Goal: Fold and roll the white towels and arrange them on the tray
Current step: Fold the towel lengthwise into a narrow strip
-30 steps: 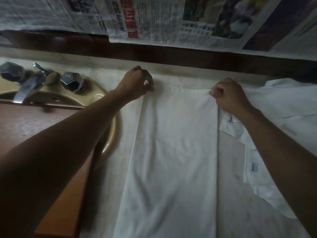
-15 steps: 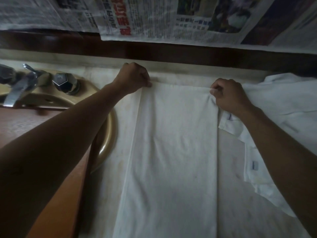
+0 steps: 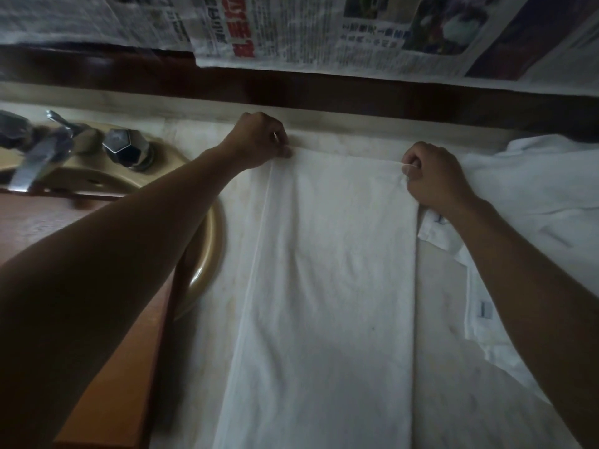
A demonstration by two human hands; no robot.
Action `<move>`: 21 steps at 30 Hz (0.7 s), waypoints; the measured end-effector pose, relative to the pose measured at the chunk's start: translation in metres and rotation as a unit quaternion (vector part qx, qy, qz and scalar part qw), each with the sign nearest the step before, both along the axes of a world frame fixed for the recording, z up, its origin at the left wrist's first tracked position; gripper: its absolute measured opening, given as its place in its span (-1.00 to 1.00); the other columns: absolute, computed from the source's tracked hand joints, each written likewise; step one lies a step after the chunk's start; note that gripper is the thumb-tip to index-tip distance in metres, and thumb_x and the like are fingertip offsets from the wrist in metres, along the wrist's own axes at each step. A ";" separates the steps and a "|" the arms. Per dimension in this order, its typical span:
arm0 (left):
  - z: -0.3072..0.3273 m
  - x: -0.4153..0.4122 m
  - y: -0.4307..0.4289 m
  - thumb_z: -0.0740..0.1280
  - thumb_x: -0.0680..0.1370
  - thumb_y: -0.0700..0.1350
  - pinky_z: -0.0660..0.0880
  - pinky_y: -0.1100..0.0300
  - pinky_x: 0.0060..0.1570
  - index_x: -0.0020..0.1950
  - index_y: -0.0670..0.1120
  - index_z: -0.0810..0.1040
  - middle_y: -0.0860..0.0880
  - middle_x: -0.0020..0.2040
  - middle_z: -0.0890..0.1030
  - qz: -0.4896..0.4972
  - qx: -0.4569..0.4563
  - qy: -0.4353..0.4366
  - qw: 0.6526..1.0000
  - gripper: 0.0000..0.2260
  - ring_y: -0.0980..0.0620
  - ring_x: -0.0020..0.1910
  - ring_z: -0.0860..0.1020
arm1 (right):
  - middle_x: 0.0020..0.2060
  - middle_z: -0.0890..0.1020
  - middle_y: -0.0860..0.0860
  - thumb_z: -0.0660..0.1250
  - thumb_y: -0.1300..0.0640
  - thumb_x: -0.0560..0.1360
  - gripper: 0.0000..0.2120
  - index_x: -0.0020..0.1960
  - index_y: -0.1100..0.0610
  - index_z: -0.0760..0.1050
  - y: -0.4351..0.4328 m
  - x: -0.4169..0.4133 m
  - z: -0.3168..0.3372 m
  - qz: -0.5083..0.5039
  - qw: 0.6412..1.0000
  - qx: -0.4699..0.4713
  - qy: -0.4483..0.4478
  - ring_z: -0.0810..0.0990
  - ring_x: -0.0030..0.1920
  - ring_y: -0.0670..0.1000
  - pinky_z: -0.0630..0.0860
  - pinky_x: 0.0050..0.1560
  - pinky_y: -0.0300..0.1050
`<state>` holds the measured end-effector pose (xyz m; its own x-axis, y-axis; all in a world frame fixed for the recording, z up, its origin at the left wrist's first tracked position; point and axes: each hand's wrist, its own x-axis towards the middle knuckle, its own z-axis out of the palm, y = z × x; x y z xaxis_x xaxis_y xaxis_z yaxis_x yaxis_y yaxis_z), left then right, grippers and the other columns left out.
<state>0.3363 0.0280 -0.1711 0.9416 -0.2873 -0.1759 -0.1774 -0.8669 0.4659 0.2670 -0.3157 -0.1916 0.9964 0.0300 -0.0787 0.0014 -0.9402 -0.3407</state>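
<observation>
Long folded white towel (image 3: 327, 286) lies flat on the pale worktop (image 3: 453, 367), running from the back edge toward the near edge, roughly mid-worktop between the sink and a heap of other cloth. Left hand (image 3: 259, 140) pinches the far left corner of the towel, grip clenched on the fabric; right hand (image 3: 434, 173) pinches the far right corner, grip also clenched on fabric, thumb and finger visibly nipping the hem. Both corners sit close to the back edge of the worktop, the top hem pulled fairly straight between the two hands. Pile of more white towels (image 3: 534, 205) is just beside the right hand at the right side of the worktop, touching or overlapping the towel's right edge under the wrist, can't tell which. Sink (image 3: 201, 254) with tap (image 3: 35, 157) is off the left side; towel's left long edge is near the basin rim but apart from it. No tray in view. Judgement: this looks like squaring up before the next fold or the roll. Risks: uneven pull from the two hands would skew the hem so the roll comes out coned; right wrist could drag the neighbouring pile into the fold; layers look thin and may slide apart when lifted; a shift left could drop the edge into the basin; dim light makes misalignment easy to miss
</observation>
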 end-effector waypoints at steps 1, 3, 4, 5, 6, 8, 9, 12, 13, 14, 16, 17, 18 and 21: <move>0.001 0.000 0.000 0.56 0.49 0.00 0.39 0.24 -0.04 0.03 -0.16 0.72 -0.12 -0.07 0.70 -0.004 0.003 -0.004 1.000 -0.74 -0.07 0.00 0.63 | -0.09 0.59 0.05 0.33 0.25 0.55 -0.91 -0.02 0.09 0.48 0.002 0.000 0.002 -0.006 1.000 -0.007 0.009 0.55 0.00 0.21 0.43 0.00 0.01; 0.001 0.002 -0.002 0.55 0.50 -0.02 0.41 0.23 -0.02 0.03 -0.17 0.72 -0.14 -0.03 0.70 -0.007 0.000 0.000 1.000 -0.76 -0.10 0.04 0.62 | 0.01 0.61 0.10 0.33 0.26 0.53 -0.89 0.03 0.11 0.50 0.008 -0.001 0.008 -0.035 0.998 -0.050 0.023 0.54 0.08 0.23 0.42 0.08 0.06; 0.001 0.004 -0.002 0.54 0.50 -0.02 0.41 0.24 -0.02 0.03 -0.16 0.72 -0.13 -0.01 0.70 -0.007 -0.001 0.005 1.000 -0.76 -0.10 0.06 0.62 | 0.06 0.60 0.11 0.34 0.29 0.50 -0.82 0.07 0.11 0.51 0.012 -0.003 0.011 -0.052 0.996 -0.073 0.018 0.52 0.14 0.24 0.40 0.13 0.09; 0.000 0.005 -0.003 0.54 0.51 -0.01 0.39 0.24 -0.03 0.04 -0.15 0.72 -0.13 0.01 0.70 -0.008 0.002 0.012 1.000 -0.76 -0.09 0.07 0.61 | 0.10 0.58 0.12 0.34 0.32 0.46 -0.75 0.10 0.10 0.52 0.018 -0.006 0.014 -0.065 0.994 -0.084 0.000 0.49 0.18 0.25 0.37 0.16 0.11; -0.001 0.007 -0.003 0.53 0.51 0.01 0.37 0.25 -0.03 0.04 -0.14 0.73 -0.12 0.02 0.70 -0.011 0.008 0.018 1.000 -0.76 -0.09 0.09 0.60 | 0.13 0.57 0.12 0.34 0.34 0.44 -0.69 0.14 0.09 0.52 0.031 -0.011 0.016 -0.065 0.995 -0.069 -0.030 0.48 0.21 0.25 0.36 0.18 0.11; -0.002 0.010 -0.001 0.54 0.50 0.05 0.36 0.25 -0.02 0.04 -0.10 0.74 -0.10 0.05 0.70 -0.018 0.023 0.024 0.999 -0.75 -0.08 0.12 0.60 | 0.24 0.57 0.10 0.35 0.27 0.49 -0.64 0.26 0.05 0.52 0.066 -0.028 0.013 0.006 0.997 0.002 -0.081 0.47 0.28 0.23 0.37 0.25 0.11; -0.003 0.013 0.001 0.54 0.49 0.06 0.37 0.25 -0.02 0.03 -0.09 0.74 -0.09 0.05 0.70 -0.016 0.028 0.029 0.999 -0.74 -0.08 0.12 0.60 | 0.34 0.54 0.09 0.35 0.17 0.54 -0.62 0.35 0.03 0.51 0.086 -0.038 0.006 0.073 0.993 0.012 -0.088 0.45 0.36 0.22 0.35 0.34 0.13; -0.006 0.014 0.002 0.55 0.47 0.10 0.44 0.19 -0.04 0.02 -0.11 0.73 -0.08 0.01 0.68 0.006 0.039 0.038 0.999 -0.70 -0.06 0.07 0.61 | 0.63 0.21 0.02 0.12 -0.06 0.67 -0.51 0.60 -0.09 0.23 0.124 -0.062 -0.020 0.220 0.972 -0.076 -0.036 0.12 0.62 0.15 0.10 0.55 0.29; -0.006 0.010 0.002 0.54 0.48 0.11 0.46 0.16 -0.05 0.02 -0.11 0.70 -0.08 0.00 0.66 0.019 0.039 0.027 0.999 -0.69 -0.07 0.04 0.61 | 0.65 0.13 -0.01 0.06 -0.07 0.69 -0.50 0.63 -0.12 0.16 0.127 -0.064 -0.025 0.225 0.970 -0.089 -0.026 0.05 0.64 0.13 0.05 0.57 0.31; -0.006 0.001 0.003 0.51 0.51 0.12 0.46 0.14 -0.07 0.05 -0.10 0.67 -0.06 0.01 0.63 0.041 0.027 0.002 0.999 -0.69 -0.08 0.02 0.60 | 0.66 0.10 -0.02 0.02 -0.08 0.70 -0.50 0.64 -0.13 0.12 0.127 -0.065 -0.027 0.222 0.970 -0.090 -0.028 0.01 0.65 0.12 0.04 0.57 0.32; -0.004 -0.037 0.002 0.44 0.58 0.07 0.44 0.13 -0.06 0.16 -0.09 0.60 -0.06 0.07 0.56 0.108 -0.032 -0.072 0.991 -0.72 -0.05 0.02 0.56 | 0.66 0.08 -0.04 0.00 -0.09 0.71 -0.50 0.64 -0.15 0.10 0.124 -0.064 -0.028 0.216 0.971 -0.095 -0.035 0.00 0.65 0.11 0.03 0.58 0.31; -0.004 -0.068 -0.001 0.41 0.61 0.04 0.45 0.11 -0.01 0.22 -0.09 0.57 -0.08 0.11 0.54 0.130 -0.064 -0.114 0.983 -0.73 -0.06 0.06 0.55 | 0.66 0.09 -0.04 -0.01 -0.09 0.71 -0.50 0.64 -0.15 0.11 0.124 -0.063 -0.028 0.215 0.971 -0.098 -0.037 0.01 0.65 0.11 0.03 0.58 0.30; -0.005 -0.104 -0.006 0.37 0.62 -0.01 0.47 0.05 0.05 0.27 -0.10 0.55 -0.11 0.15 0.55 0.133 -0.088 -0.152 0.975 -0.73 -0.10 0.11 0.54 | 0.66 0.10 -0.04 -0.01 -0.10 0.70 -0.51 0.63 -0.15 0.13 0.124 -0.062 -0.027 0.215 0.971 -0.098 -0.038 0.03 0.65 0.11 0.03 0.58 0.29; -0.017 -0.227 -0.034 0.26 0.64 -0.05 0.43 -0.12 0.26 0.43 -0.10 0.49 -0.16 0.36 0.51 0.076 -0.081 -0.132 0.985 -0.64 -0.21 0.33 0.47 | 0.64 0.17 -0.05 0.01 -0.06 0.66 -0.49 0.61 -0.13 0.20 0.127 -0.062 -0.029 0.209 0.973 -0.089 -0.035 0.07 0.64 0.09 0.06 0.56 0.28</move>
<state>0.1097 -0.0059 -0.1882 0.9825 -0.1442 0.1178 -0.1856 -0.8108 0.5551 0.2046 -0.1889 -0.2206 0.9034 0.4257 -0.0519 0.4135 -0.8968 -0.1572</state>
